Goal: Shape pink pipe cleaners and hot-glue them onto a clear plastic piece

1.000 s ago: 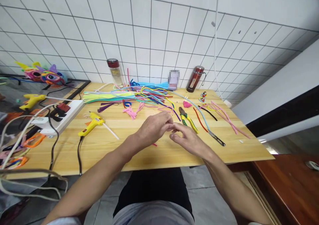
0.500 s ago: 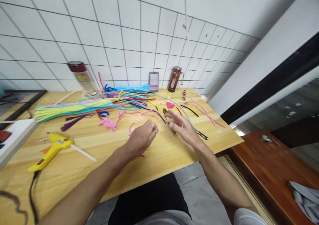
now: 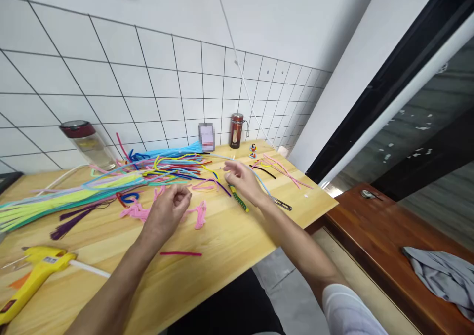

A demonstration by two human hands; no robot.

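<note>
My left hand (image 3: 167, 211) hovers low over the wooden table (image 3: 229, 241) with its fingers curled in. A bent pink pipe cleaner (image 3: 200, 214) lies right beside its fingertips; whether the fingers grip it is hidden. My right hand (image 3: 242, 178) reaches farther out, fingers stretched and apart, holding nothing. It is just above the head of the pliers with green and yellow handles (image 3: 239, 200). A light blue pipe cleaner (image 3: 263, 187) runs past its right side.
A spread of coloured pipe cleaners (image 3: 111, 184) covers the far left. A yellow glue gun (image 3: 35, 273) lies front left, a short red strand (image 3: 181, 253) in front. Two bottles (image 3: 87, 142) (image 3: 236, 130) stand by the tiled wall. A wooden bench (image 3: 370, 226) with grey cloth (image 3: 440, 273) is right.
My hands were pinched together at the table's middle; they have parted. The right hand reached out to the pliers, the left stayed curled. My view turned to the right.
</note>
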